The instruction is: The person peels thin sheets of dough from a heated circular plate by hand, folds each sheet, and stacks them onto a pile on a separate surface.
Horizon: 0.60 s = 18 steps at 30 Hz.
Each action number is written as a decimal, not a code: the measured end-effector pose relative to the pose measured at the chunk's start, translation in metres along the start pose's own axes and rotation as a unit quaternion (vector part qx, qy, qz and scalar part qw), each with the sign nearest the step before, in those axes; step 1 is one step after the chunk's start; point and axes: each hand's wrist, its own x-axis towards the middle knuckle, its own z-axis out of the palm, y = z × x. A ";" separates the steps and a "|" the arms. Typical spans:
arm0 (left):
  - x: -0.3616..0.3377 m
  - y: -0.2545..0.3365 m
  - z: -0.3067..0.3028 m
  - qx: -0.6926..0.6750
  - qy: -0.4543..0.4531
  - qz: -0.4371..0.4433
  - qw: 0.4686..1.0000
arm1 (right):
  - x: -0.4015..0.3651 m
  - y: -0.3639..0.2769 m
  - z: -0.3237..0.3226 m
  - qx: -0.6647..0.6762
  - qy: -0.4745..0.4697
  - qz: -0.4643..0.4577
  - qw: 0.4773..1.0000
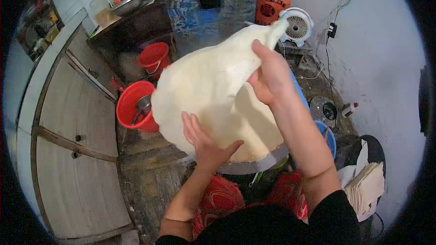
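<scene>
A large, thin, cream-coloured pancake point(200, 75) hangs lifted and partly folded in front of me. My right hand point(271, 73) grips it near its upper right, thumb on top and fingers behind. My left hand point(205, 144) lies with spread fingers against its lower left part, the thumb pointing right. Under the raised sheet, more of the cream-coloured layer point(256, 129) covers a round flat surface with a grey rim point(247, 167). The raised sheet hides the far side of that surface.
At left stand two red buckets point(154, 56), the nearer holding a metal ladle point(143, 105). A blue bucket point(328, 137) is beside my right forearm. Folded cream sheets point(365, 188) are stacked at lower right. A white fan point(297, 26) and wooden cabinet point(77, 154) flank the area.
</scene>
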 end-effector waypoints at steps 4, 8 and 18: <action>0.010 -0.028 -0.005 0.254 0.112 0.007 0.961 | -0.034 -0.025 -0.007 0.069 -0.046 -0.025 0.996; 0.016 -0.052 -0.048 0.279 0.121 0.061 0.951 | -0.063 -0.046 -0.018 0.075 -0.026 -0.060 0.995; 0.032 -0.098 -0.069 -0.115 -0.094 -0.173 0.974 | -0.015 -0.059 -0.080 0.056 0.115 -0.004 0.992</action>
